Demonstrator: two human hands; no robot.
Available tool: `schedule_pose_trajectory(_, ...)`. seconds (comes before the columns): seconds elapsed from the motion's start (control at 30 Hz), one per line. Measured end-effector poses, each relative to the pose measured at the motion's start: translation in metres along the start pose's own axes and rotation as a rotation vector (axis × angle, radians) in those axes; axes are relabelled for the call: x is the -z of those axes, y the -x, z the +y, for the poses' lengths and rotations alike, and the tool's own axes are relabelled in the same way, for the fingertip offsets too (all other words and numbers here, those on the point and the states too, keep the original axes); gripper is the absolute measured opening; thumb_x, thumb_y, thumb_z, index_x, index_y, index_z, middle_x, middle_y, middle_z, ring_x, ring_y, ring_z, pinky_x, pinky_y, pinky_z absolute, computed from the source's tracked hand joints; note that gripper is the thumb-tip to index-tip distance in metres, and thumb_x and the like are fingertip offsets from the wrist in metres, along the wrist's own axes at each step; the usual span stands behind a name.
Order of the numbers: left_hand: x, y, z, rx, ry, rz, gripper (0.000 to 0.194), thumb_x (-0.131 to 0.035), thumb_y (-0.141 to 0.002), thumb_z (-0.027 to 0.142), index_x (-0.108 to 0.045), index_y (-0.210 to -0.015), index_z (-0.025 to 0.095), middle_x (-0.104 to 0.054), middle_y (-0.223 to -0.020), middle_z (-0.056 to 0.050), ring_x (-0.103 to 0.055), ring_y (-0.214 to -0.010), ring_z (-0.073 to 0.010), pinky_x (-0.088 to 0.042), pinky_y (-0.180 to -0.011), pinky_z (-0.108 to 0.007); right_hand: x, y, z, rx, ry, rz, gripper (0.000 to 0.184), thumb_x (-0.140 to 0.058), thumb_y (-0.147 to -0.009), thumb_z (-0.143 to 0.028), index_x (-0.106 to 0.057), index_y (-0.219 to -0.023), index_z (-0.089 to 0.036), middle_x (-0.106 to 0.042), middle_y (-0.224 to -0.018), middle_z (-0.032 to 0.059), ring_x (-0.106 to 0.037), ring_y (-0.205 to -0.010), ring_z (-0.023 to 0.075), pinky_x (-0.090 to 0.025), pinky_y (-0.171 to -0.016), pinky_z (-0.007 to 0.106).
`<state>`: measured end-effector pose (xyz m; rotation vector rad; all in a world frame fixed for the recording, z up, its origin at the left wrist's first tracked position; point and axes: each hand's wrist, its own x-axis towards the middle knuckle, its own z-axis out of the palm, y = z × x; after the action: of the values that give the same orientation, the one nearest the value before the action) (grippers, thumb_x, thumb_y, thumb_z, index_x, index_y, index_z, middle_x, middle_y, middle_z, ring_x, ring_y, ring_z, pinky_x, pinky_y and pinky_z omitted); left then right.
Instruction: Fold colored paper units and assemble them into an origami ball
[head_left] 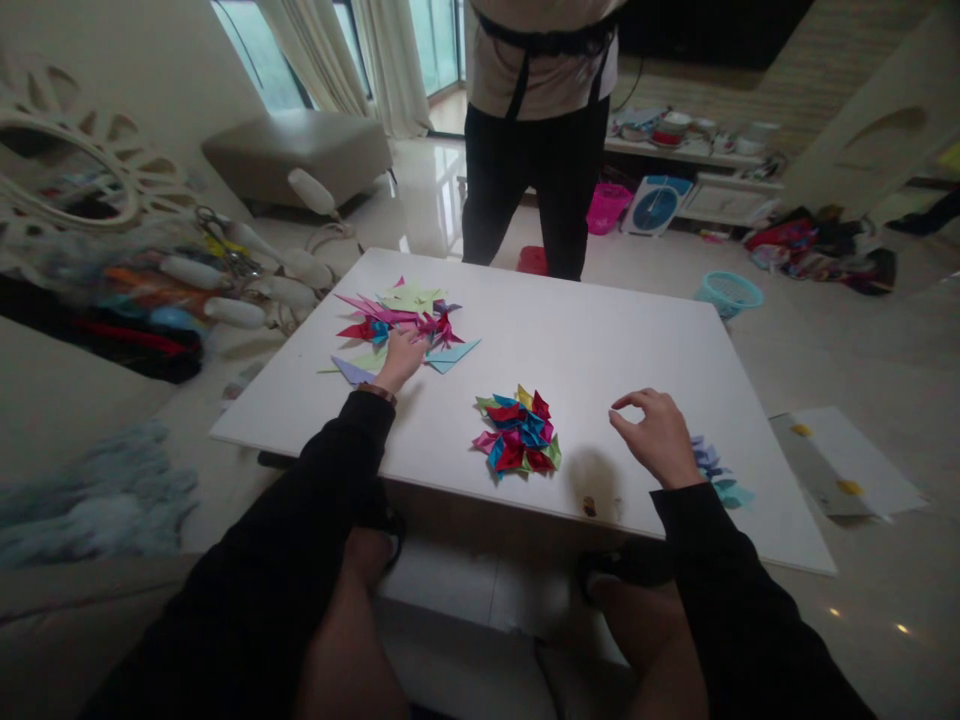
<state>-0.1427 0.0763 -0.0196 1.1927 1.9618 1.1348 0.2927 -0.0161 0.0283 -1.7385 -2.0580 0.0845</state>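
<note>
My left hand (405,356) reaches over a loose pile of folded paper cranes (390,305) in pink, red, blue, green and purple at the table's left. Its fingers are stretched out at the near side of the pile, and whether the tips touch paper is hard to see. My right hand (658,438) hovers over the table's right half, thumb and index curved with a small gap, holding nothing I can see. Between the hands, nearer me, sits a cluster of colourful folded paper pieces (517,430). Purple and turquoise folded papers (716,470) lie partly behind my right wrist.
The white table (600,340) has a small dark mark near its front edge. A person (536,150) stands at its far side. A blue basket (729,292) is beyond the right corner, and a white board (847,460) is on the floor. White lamp-like shapes (262,270) stand left.
</note>
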Motion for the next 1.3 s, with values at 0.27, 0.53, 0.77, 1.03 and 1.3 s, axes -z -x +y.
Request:
schedule_pose_trajectory(0.27, 0.006, 0.018, 0.020, -0.240, -0.145, -0.059, 0.038, -0.065, -0.080, 0.019, -0.066, -0.117, 0.012, -0.051, -0.134, -0.016, -0.047, -0.133, -0.0319, -0.030, -0.122, -0.045, -0.007, -0.003, -0.015, 0.018, 0.014, -0.037, 0.013, -0.062, -0.082, -0.032, -0.071, -0.080, -0.024, -0.071, -0.095, 0.0085, -0.060, -0.098, 0.0296, -0.046, -0.088, 0.042)
schedule_pose_trajectory(0.53, -0.002, 0.076, 0.045, -0.709, -0.319, -0.313, 0.049, -0.062, -0.082, 0.018, -0.062, -0.130, 0.012, -0.050, -0.135, -0.018, -0.045, -0.135, -0.0346, -0.033, -0.121, -0.048, -0.016, -0.004, -0.031, 0.070, -0.045, -0.060, 0.012, -0.060, -0.085, -0.030, -0.070, -0.086, -0.023, -0.070, -0.095, 0.0080, -0.061, -0.098, 0.0288, -0.046, -0.091, 0.043)
schedule_pose_trajectory(0.77, 0.001, 0.119, 0.069, -1.026, -0.484, -0.548, 0.053, -0.056, -0.087, 0.014, -0.056, -0.139, 0.017, -0.052, -0.145, -0.015, -0.050, -0.132, -0.0321, -0.041, -0.115, -0.048, -0.024, -0.005, -0.045, 0.163, -0.155, -0.083, 0.012, -0.060, -0.087, -0.028, -0.068, -0.091, -0.021, -0.069, -0.095, 0.0088, -0.062, -0.095, 0.0276, -0.048, -0.089, 0.042)
schedule_pose_trajectory(1.03, -0.002, 0.131, 0.075, -1.208, -0.568, -0.603, 0.055, -0.055, -0.088, 0.013, -0.053, -0.143, 0.018, -0.054, -0.148, -0.013, -0.051, -0.130, -0.0284, -0.045, -0.111, -0.045, -0.026, -0.009, -0.058, 0.218, -0.338, -0.045, 0.024, -0.059, -0.093, -0.026, -0.068, -0.115, -0.021, -0.070, -0.107, 0.0095, -0.064, -0.100, 0.0262, -0.053, -0.091, 0.043)
schedule_pose_trajectory(1.3, -0.004, 0.136, 0.076, -1.234, -0.449, -0.667, 0.061, -0.059, -0.088, 0.015, -0.049, -0.148, 0.022, -0.054, -0.149, -0.012, -0.051, -0.132, -0.0291, -0.046, -0.109, -0.045, -0.029, -0.010, -0.059, 0.294, -0.336, -0.073, 0.032, -0.057, -0.091, -0.012, -0.071, -0.117, -0.023, -0.071, -0.118, 0.0091, -0.063, -0.113, 0.0265, -0.050, -0.101, 0.045)
